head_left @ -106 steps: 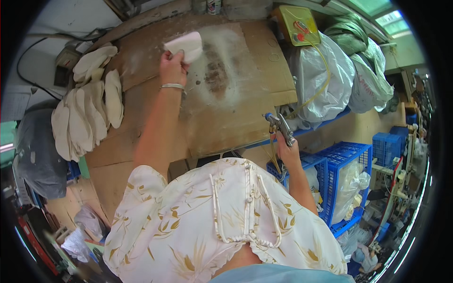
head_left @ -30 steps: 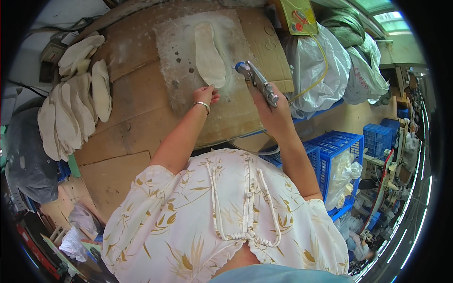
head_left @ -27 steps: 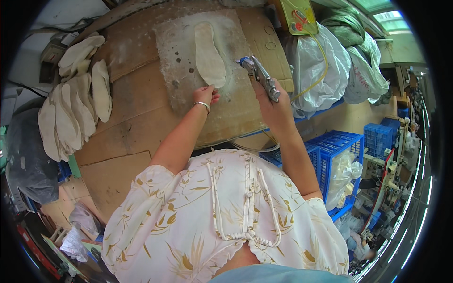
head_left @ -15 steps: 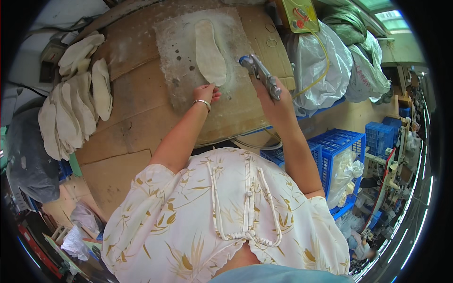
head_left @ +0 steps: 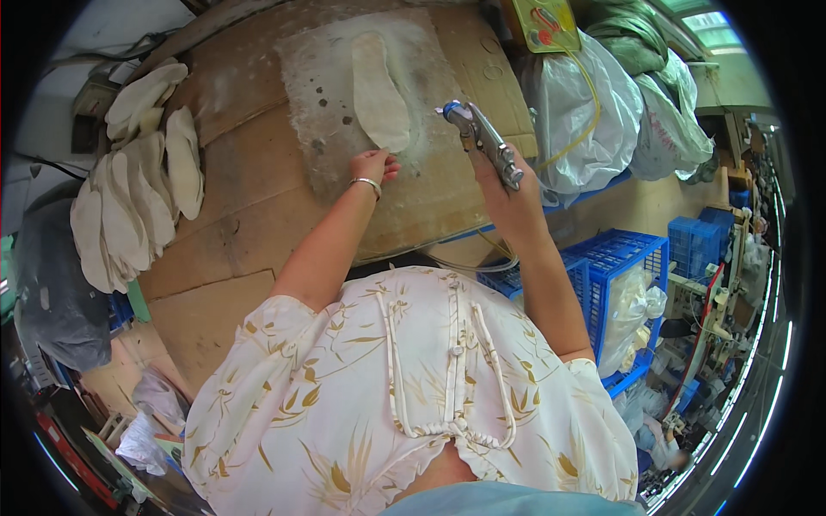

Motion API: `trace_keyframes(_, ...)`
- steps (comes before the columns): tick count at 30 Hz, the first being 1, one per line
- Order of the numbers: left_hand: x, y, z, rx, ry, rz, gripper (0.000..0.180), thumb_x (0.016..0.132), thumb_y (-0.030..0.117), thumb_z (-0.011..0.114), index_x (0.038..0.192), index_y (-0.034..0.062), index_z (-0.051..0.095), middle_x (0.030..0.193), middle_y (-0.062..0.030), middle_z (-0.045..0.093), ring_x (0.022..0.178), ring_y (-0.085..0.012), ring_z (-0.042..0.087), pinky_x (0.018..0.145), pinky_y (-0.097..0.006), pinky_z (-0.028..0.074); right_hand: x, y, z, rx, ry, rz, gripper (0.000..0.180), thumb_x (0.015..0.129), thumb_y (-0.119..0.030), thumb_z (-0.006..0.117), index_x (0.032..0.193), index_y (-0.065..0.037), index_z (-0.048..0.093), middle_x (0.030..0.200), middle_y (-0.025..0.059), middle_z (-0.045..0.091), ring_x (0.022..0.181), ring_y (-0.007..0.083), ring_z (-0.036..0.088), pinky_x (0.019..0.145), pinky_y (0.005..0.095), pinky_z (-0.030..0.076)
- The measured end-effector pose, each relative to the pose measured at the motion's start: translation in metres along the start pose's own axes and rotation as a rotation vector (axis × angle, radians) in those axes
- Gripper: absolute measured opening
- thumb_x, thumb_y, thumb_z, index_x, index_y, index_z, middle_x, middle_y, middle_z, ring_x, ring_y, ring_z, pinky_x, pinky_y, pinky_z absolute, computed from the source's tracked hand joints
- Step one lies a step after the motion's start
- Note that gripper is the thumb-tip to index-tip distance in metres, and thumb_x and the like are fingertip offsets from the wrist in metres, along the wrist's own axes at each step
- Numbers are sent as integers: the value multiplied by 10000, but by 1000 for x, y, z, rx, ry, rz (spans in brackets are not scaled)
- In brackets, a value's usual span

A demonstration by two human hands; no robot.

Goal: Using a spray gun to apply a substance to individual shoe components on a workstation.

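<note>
A pale, sole-shaped insole lies flat on a crusted, glue-stained sheet over cardboard. At its near end, my left hand pinches the edge between thumb and fingers, the other fingers curled. To the right, my right hand is wrapped round a metal spray gun, raised above the cardboard. The gun's blue-tipped front points toward the insole, a short gap away. Several more insoles lie overlapped in a heap on the left.
A yellow container with a yellow hose stands at the far right beside white plastic bags. Blue crates are stacked to my right, below the table edge. A dark plastic bag bulges at the left.
My right hand and the spray gun have shifted slightly right and nearer to me. The left hand keeps its pinch on the insole's near end.
</note>
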State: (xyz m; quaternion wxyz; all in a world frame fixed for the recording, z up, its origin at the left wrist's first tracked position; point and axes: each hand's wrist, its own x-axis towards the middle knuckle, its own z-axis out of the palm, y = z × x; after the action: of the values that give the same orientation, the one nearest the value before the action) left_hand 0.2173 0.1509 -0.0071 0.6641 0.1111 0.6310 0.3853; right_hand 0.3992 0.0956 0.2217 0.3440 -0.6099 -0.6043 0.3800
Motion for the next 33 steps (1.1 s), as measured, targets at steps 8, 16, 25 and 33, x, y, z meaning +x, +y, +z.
trace_keyframes(8, 5, -6, 0, -45, 13, 29, 154, 843, 93, 541, 931, -33, 544, 810, -119, 627, 599, -182, 634, 455, -252, 526, -28, 9, -10, 11, -193, 40, 220, 876, -233, 582, 863, -23, 519, 604, 41, 460, 555, 141, 395, 535, 289, 383)
trace_keyframes(16, 6, -8, -3, -24, 19, 23, 156, 865, 122, 542, 969, 5, 538, 843, -100, 621, 648, -186, 634, 508, -260, 535, -43, 18, -15, -17, -180, 66, 198, 867, -207, 586, 877, -26, 508, 614, 86, 484, 558, 174, 419, 547, 307, 394)
trace_keyframes(25, 2, -8, -5, -33, 16, 16, 187, 863, 134, 548, 1007, 15, 539, 845, -99, 624, 620, -180, 631, 486, -256, 531, -63, 23, -22, -25, -220, 107, 179, 861, -182, 593, 916, -27, 522, 637, 94, 482, 578, 171, 417, 558, 292, 390)
trace_keyframes(33, -1, -6, -6, -25, 23, 11, 218, 860, 148, 560, 1042, 29, 546, 839, -85, 629, 609, -175, 628, 469, -257, 521, -59, 29, -22, 4, -140, 132, 182, 875, -198, 576, 904, -27, 522, 642, 66, 473, 593, 136, 416, 561, 285, 394)
